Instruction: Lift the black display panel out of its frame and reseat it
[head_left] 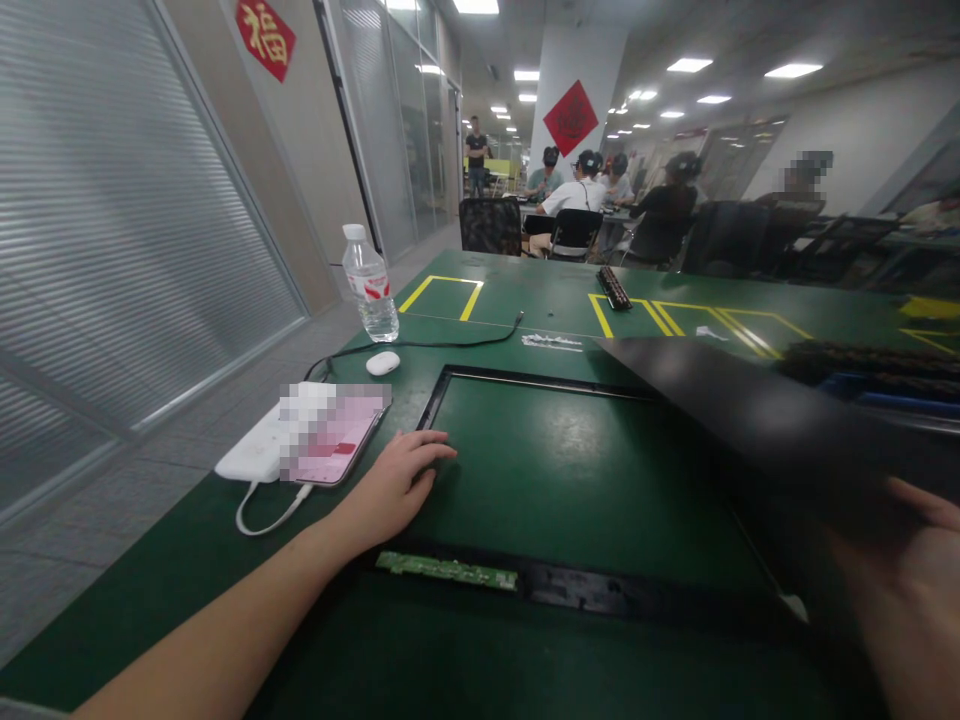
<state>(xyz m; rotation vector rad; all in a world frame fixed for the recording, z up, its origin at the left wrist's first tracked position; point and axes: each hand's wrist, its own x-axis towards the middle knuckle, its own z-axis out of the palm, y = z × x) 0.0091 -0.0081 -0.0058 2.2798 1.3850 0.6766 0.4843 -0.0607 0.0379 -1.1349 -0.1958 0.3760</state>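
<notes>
Left hand lay over the left bar of the black rectangular frame, fingers parted and loosely curved toward the opening, with nothing grasped; contact with the bar could not be confirmed. Right hand, blurred at the right of the frame, was closed on the near edge of a dark flat panel. The panel was raised and tilted above the frame's right side. A green circuit board sat along the left portion of the frame's near bar. The frame rested flat on a green table. Left of the frame lay a smartphone and a white power bank. Beyond its far left corner were a white rounded case, a black cable and an upright water bottle.
</notes>
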